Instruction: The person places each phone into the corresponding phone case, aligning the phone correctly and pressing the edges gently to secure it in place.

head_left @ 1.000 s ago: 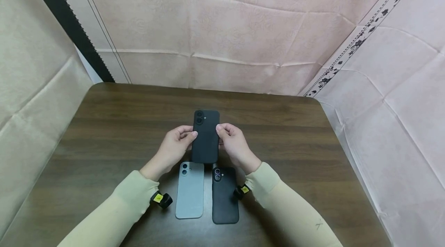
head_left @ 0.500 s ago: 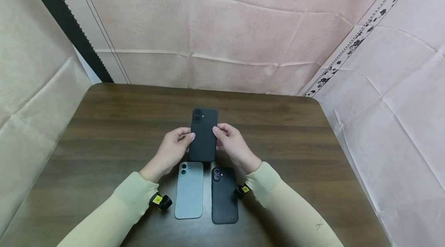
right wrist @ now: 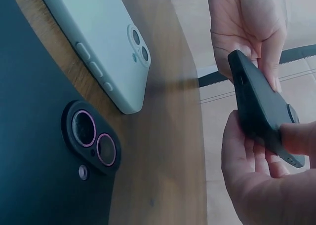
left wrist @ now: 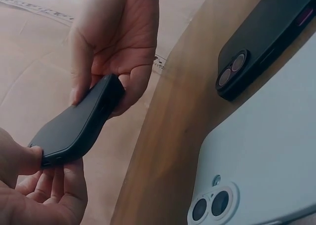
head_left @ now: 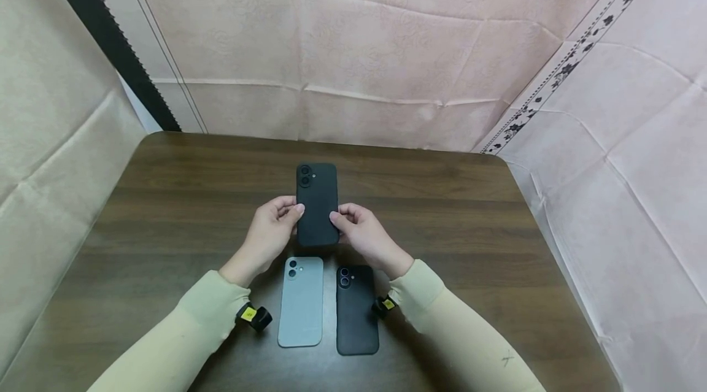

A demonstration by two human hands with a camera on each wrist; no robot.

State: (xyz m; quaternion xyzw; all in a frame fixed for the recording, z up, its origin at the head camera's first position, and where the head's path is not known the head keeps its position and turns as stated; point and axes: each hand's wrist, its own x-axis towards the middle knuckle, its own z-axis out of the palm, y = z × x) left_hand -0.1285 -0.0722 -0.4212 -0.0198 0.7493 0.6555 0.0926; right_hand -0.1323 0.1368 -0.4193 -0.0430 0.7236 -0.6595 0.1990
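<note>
Between both hands a black phone (head_left: 317, 205) is held up above the table, its back with two round lenses toward the head camera. My left hand (head_left: 266, 234) pinches its left edge, thumb on the back and fingers behind. On the opposite edge my right hand (head_left: 369, 237) pinches lower down in the same way. The left wrist view shows the phone (left wrist: 74, 124) tilted, with thumbs and fingers on opposite faces. Nearer the person, a light blue phone (head_left: 301, 306) lies back up on the left. Beside it on the right lies another black phone (head_left: 358, 318), its lenses ringed in purple.
The brown wooden table (head_left: 442, 226) has a rounded far edge. Pale cloth (head_left: 359, 54) hangs behind it and at both sides, with a floral strip at the right. A wrist camera (head_left: 259, 319) sits close to the light blue phone; the other (head_left: 381, 307) overlaps the lying black phone.
Both hands have carried the held phone slightly left and toward the far edge, widening the gap between it and the two lying phones. The lying phones have stayed in place.
</note>
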